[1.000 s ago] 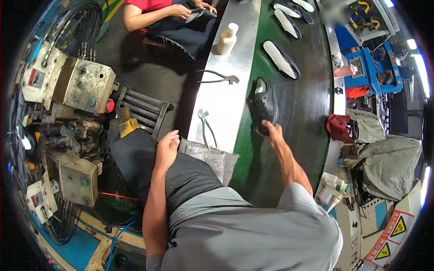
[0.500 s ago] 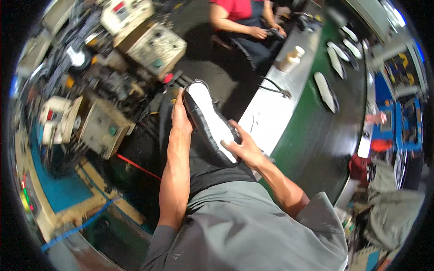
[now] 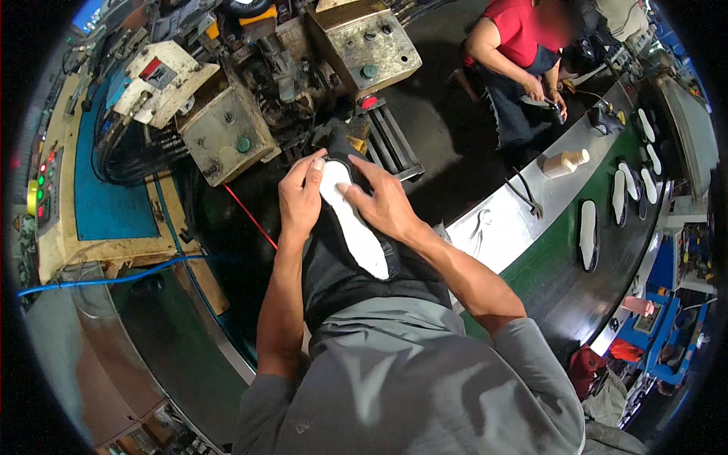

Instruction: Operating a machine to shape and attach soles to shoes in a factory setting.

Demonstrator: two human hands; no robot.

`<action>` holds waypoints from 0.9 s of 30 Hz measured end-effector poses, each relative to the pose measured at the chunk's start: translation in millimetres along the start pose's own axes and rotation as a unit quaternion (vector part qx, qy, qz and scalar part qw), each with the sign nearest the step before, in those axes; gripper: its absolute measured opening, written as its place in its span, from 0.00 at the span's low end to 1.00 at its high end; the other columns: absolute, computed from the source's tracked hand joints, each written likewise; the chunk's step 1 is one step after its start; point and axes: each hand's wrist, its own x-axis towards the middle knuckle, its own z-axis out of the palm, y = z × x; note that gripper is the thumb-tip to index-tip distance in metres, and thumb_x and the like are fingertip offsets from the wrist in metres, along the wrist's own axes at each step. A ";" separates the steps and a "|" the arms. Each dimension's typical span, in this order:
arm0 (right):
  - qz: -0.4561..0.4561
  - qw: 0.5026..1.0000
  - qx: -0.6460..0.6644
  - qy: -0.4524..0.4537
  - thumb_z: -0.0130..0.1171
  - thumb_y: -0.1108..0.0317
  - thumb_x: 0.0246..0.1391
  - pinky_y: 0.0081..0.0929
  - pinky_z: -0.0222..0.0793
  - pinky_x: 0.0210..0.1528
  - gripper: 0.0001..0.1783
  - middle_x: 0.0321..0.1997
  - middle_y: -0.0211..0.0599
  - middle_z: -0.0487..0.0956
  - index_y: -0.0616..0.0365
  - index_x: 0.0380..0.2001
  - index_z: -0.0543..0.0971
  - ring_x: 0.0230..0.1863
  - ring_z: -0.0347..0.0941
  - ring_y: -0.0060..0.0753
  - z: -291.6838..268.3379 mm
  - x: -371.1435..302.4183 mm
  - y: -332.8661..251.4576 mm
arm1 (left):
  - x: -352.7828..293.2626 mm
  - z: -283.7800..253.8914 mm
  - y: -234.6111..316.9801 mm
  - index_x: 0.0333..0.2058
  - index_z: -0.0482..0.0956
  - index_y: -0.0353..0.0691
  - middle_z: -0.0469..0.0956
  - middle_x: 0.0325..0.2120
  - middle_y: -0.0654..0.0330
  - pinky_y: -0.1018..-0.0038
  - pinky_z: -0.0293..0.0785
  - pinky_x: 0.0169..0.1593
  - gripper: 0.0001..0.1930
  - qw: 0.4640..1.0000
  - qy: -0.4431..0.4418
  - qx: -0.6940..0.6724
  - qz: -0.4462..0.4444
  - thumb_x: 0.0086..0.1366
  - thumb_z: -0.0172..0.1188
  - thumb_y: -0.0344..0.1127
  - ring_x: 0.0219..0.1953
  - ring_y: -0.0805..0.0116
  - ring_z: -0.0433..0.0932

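A black shoe upper with a white sole-shaped bottom [image 3: 358,233] lies white side up over my lap, its narrow end toward me. My left hand [image 3: 302,194] is closed on the left edge of its far end, thumb on the rim. On the opposite side of that end, my right hand [image 3: 385,203] grips the shoe, its fingers over the far rim and its thumb on the white surface. Much of the black side is hidden by my hands and blends into my dark trousers.
Right of me, a metal ledge [image 3: 497,246] bears dark-handled pincers [image 3: 525,196] and a pale bottle [image 3: 565,163]. Beyond it, several white-bottomed shoes [image 3: 588,235] lie on a green-and-dark belt [image 3: 550,284]. Machine boxes [image 3: 227,136] stand at left. A co-worker [image 3: 516,45] sits at far right.
My right hand has moved from the shoe's near right side up to its far end. My left hand still holds that end. The view has swung left, so the surroundings appear farther right.
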 end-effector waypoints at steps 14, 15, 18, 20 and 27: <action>0.112 0.991 0.065 -0.044 0.68 0.45 0.67 0.46 0.71 0.69 0.47 0.66 0.68 0.78 0.66 0.76 0.66 0.67 0.77 0.59 -11.9 2.2 24.0 | -1.2 35.2 -0.1 0.69 0.74 0.32 0.80 0.59 0.49 0.66 0.75 0.64 0.26 0.974 -0.075 -0.170 -0.126 0.78 0.62 0.36 0.59 0.61 0.79; 0.123 0.988 0.071 -0.055 0.68 0.46 0.67 0.46 0.70 0.69 0.46 0.66 0.67 0.78 0.66 0.76 0.67 0.67 0.77 0.59 -12.1 2.1 21.6 | -2.1 34.7 -3.0 0.69 0.74 0.32 0.80 0.60 0.49 0.66 0.76 0.64 0.26 0.974 -0.074 -0.179 -0.117 0.77 0.63 0.36 0.59 0.60 0.79; 0.103 0.992 0.065 -0.030 0.69 0.48 0.65 0.47 0.70 0.69 0.45 0.65 0.65 0.80 0.65 0.76 0.67 0.66 0.76 0.63 -4.9 1.6 23.1 | -3.7 37.3 -6.2 0.68 0.75 0.32 0.80 0.59 0.48 0.65 0.76 0.63 0.26 0.977 -0.053 -0.169 -0.121 0.76 0.64 0.35 0.58 0.60 0.80; 0.104 0.992 0.064 -0.019 0.69 0.49 0.64 0.48 0.70 0.69 0.45 0.63 0.64 0.81 0.64 0.75 0.68 0.65 0.76 0.65 -1.6 0.5 25.1 | -5.6 37.9 -4.5 0.69 0.74 0.32 0.79 0.61 0.48 0.66 0.76 0.64 0.27 0.973 -0.055 -0.177 -0.136 0.76 0.64 0.34 0.59 0.60 0.79; 0.131 0.980 0.150 -0.023 0.68 0.51 0.66 0.37 0.74 0.65 0.43 0.64 0.59 0.82 0.63 0.76 0.67 0.60 0.81 0.47 -6.9 0.6 29.2 | -8.9 21.0 -13.4 0.76 0.64 0.31 0.73 0.69 0.47 0.66 0.65 0.74 0.34 0.941 -0.127 -0.268 -0.165 0.73 0.60 0.27 0.69 0.59 0.73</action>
